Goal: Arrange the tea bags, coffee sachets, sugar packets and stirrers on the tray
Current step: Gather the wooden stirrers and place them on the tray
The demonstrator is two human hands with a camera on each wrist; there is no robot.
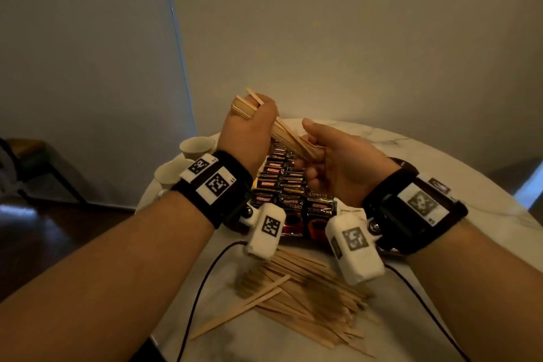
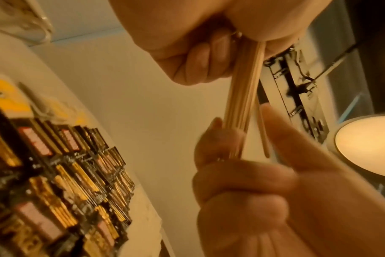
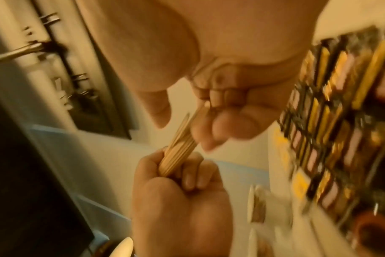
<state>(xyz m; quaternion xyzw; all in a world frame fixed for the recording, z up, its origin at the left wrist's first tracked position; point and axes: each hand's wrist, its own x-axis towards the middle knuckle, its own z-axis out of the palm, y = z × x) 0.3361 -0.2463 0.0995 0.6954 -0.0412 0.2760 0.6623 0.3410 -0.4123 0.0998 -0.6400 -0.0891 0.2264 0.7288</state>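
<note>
A bundle of wooden stirrers point(image 1: 289, 138) slants in the air above the table. My left hand point(image 1: 255, 109) grips its upper end in a fist, also seen in the right wrist view as the left hand point(image 3: 176, 191). My right hand point(image 1: 311, 156) curls its fingers round the lower end, thumb raised. The left wrist view shows the bundle point(image 2: 242, 104) between both hands. Black coffee sachets point(image 1: 282, 185) lie in overlapping rows below the hands; whatever they lie on is hidden. Several loose stirrers point(image 1: 299, 297) are heaped on the near table.
Two paper cups point(image 1: 197, 145) stand at the left rim of the round marble table point(image 1: 440, 173). Yellow packets point(image 2: 7, 99) lie beyond the sachets. Black cables point(image 1: 202, 282) run from both wrist cameras across the near table edge. A wall rises behind.
</note>
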